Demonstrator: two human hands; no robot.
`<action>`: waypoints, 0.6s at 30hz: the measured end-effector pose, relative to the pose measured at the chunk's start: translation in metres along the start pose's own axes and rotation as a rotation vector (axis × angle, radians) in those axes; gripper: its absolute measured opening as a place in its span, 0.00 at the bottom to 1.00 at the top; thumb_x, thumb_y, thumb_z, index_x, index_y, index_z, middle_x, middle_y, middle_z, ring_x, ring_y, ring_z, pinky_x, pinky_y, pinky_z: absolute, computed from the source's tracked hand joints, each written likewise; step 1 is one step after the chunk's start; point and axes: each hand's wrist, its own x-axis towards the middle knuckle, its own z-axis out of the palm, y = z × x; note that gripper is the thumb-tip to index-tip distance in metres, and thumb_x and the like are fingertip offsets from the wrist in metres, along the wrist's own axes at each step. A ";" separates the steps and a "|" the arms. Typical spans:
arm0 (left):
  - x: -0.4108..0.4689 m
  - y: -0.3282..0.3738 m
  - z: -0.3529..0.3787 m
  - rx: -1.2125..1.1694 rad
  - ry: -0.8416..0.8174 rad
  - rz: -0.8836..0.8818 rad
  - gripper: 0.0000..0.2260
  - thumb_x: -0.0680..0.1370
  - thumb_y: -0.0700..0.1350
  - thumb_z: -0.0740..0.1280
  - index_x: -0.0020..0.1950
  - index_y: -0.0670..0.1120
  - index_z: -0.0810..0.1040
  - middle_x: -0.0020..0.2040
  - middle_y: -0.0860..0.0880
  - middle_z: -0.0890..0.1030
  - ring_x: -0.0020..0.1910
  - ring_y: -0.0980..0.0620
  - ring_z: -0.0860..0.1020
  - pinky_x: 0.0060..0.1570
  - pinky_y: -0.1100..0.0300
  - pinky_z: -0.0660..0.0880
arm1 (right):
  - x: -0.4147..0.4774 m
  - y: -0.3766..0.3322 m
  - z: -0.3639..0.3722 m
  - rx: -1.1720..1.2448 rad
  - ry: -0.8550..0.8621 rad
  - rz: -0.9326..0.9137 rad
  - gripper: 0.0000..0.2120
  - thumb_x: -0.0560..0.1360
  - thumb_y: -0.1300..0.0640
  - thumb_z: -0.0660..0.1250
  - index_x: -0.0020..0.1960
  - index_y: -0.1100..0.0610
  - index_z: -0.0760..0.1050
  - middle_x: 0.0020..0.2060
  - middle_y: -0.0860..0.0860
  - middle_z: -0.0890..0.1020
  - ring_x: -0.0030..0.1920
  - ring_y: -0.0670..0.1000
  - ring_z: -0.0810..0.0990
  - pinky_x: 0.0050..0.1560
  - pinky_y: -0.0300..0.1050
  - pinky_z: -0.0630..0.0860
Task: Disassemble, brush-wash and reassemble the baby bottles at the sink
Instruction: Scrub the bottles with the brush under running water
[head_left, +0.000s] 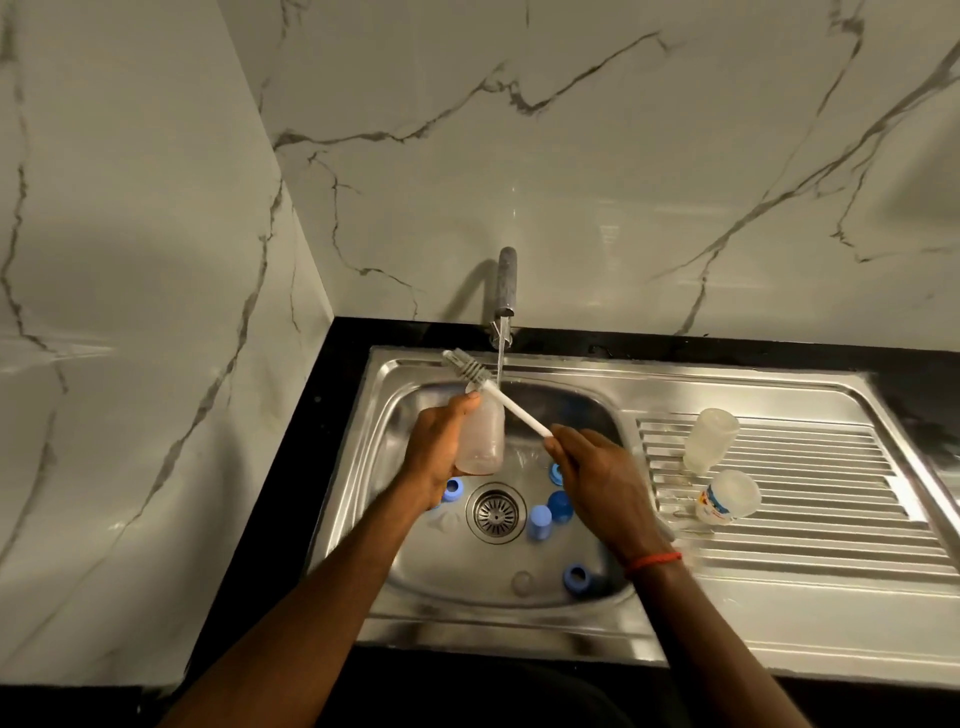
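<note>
The left hand (439, 452) is wrapped around a clear bottle body (482, 436), thumb near its neck, holding it upright over the basin just under the running tap (506, 291). The right hand (592, 467) pinches the white handle of the bottle brush (498, 392) at its lower end; the brush slants up and away from that hand, and its grey bristle head sits outside the bottle, above and just beyond the mouth. My reading is that the brush is between strokes, either about to go in or just out.

Below both hands, on the floor of the sink (415, 364), several blue collars and caps (540, 522) lie loose around the drain (494, 512), and a clear teat-like piece (522, 582) rests nearer the person. Beyond the right hand, on the ribbed drainboard (810, 499), two more bottle bodies (711, 439) lie on their sides, well apart from the basin.

The risks from here look plain. The bottle is wet and held one-handed, so a hard push of the brush against the rim could twist it out of the grip and drop it onto the parts below. The brush is held far down its handle, which gives little control of the head; a missed entry would flick water outward. The bottles on the drainboard could roll along the ribs if bumped.
</note>
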 end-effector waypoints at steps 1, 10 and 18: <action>-0.001 -0.001 0.003 -0.003 0.006 0.006 0.19 0.67 0.62 0.73 0.49 0.49 0.83 0.51 0.39 0.82 0.52 0.37 0.81 0.51 0.35 0.79 | 0.003 0.000 0.001 0.003 -0.008 -0.003 0.25 0.82 0.40 0.50 0.59 0.54 0.79 0.39 0.52 0.79 0.35 0.51 0.77 0.34 0.52 0.79; -0.001 0.002 -0.010 -0.084 -0.047 -0.131 0.22 0.80 0.56 0.62 0.62 0.39 0.77 0.52 0.37 0.79 0.44 0.43 0.79 0.35 0.52 0.78 | -0.025 0.032 -0.009 -0.017 -0.101 0.039 0.22 0.82 0.41 0.53 0.62 0.52 0.78 0.42 0.51 0.81 0.39 0.49 0.79 0.40 0.47 0.80; -0.003 0.013 -0.007 -0.087 -0.164 -0.113 0.24 0.82 0.56 0.53 0.55 0.37 0.77 0.40 0.40 0.79 0.30 0.48 0.76 0.28 0.59 0.73 | -0.008 0.018 -0.009 0.012 -0.061 -0.022 0.22 0.83 0.41 0.52 0.61 0.52 0.78 0.39 0.49 0.78 0.36 0.48 0.76 0.36 0.48 0.78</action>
